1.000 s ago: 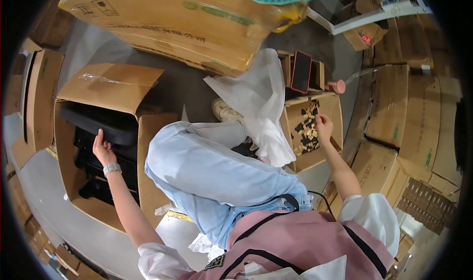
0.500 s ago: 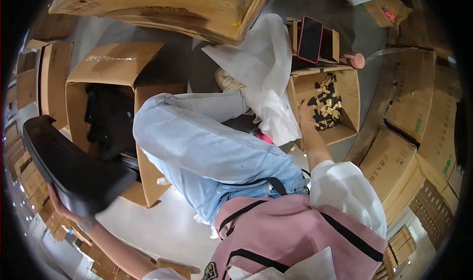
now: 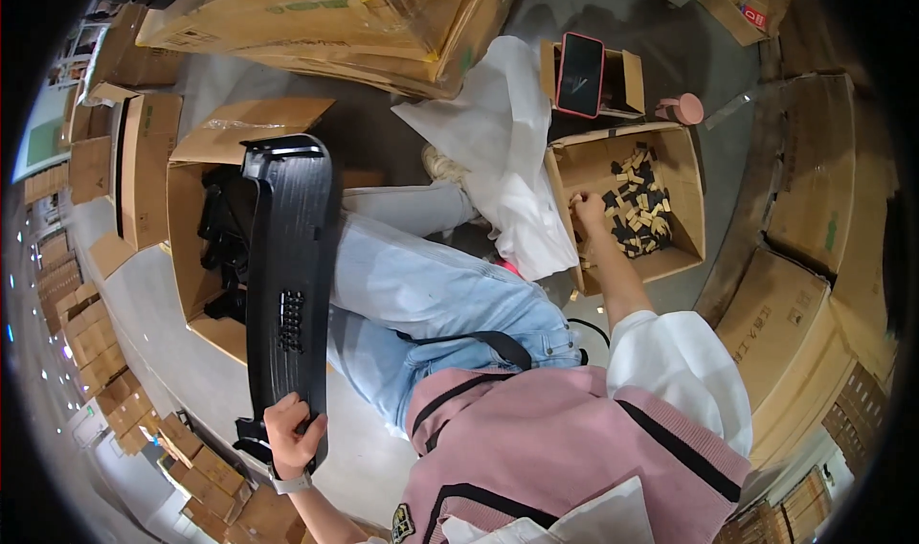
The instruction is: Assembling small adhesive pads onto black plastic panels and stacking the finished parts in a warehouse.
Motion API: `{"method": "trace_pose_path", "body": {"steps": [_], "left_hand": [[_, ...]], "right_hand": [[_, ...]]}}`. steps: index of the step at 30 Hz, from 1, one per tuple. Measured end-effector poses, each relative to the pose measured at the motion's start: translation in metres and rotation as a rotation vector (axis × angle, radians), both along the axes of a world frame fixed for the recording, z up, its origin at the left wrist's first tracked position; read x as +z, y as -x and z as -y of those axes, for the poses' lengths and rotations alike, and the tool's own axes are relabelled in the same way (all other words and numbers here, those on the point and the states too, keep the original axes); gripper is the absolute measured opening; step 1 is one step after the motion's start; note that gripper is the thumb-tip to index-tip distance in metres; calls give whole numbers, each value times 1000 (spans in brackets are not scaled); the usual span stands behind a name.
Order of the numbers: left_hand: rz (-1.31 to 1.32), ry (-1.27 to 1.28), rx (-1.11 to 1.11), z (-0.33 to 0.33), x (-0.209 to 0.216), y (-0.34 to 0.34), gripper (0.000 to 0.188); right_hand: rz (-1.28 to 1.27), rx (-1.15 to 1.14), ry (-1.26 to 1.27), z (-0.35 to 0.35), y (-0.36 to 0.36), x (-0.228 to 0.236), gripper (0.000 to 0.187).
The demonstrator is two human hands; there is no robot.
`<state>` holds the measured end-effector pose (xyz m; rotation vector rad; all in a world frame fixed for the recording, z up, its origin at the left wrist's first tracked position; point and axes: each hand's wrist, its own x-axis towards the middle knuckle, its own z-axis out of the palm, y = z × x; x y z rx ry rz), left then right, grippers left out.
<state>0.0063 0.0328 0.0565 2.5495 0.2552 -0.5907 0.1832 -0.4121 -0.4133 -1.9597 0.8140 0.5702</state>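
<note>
My left hand (image 3: 292,436) grips the lower end of a long black plastic shell (image 3: 287,257). The shell is upright in the picture, its ribbed hollow side showing, with a row of small coil-like shapes along it. Behind it, an open cardboard carton (image 3: 182,266) contains black parts (image 3: 222,220), partly hidden by the shell. At the right, my right hand (image 3: 591,211) is closed, fingers curled, over the left side of a shallow cardboard box (image 3: 682,161). Whatever lies between those fingertips is too small to make out. Several small black-and-tan pieces (image 3: 639,204) lie heaped in that box.
A phone in a pink case (image 3: 580,75) leans on a small carton (image 3: 627,79), beside a pink cup (image 3: 682,109). White sheeting (image 3: 507,142) covers part of my leg (image 3: 431,266). Big cartons stand ahead (image 3: 306,22) and along the right (image 3: 766,305). Crumbs lie on the floor.
The black shell has swung right and turned, from its smooth outside to its hollow inside, in my left hand. My right hand has drawn back from the pieces, fingers now curled.
</note>
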Motion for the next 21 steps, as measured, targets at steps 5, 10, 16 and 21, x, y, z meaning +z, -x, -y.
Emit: {"method": "trace_pose_path", "body": {"steps": [5, 10, 16, 21], "left_hand": [[-65, -391, -353, 9, -17, 15, 24], [-48, -592, -443, -18, -61, 49, 21], [41, -556, -351, -12, -62, 74, 23], [146, -475, -114, -1, -44, 64, 23]], "right_hand": [[29, -423, -501, 40, -6, 44, 21], [377, -470, -1085, 43, -29, 154, 18], [316, -108, -1411, -30, -47, 280, 21], [219, 192, -1393, -124, -40, 360, 17]]}}
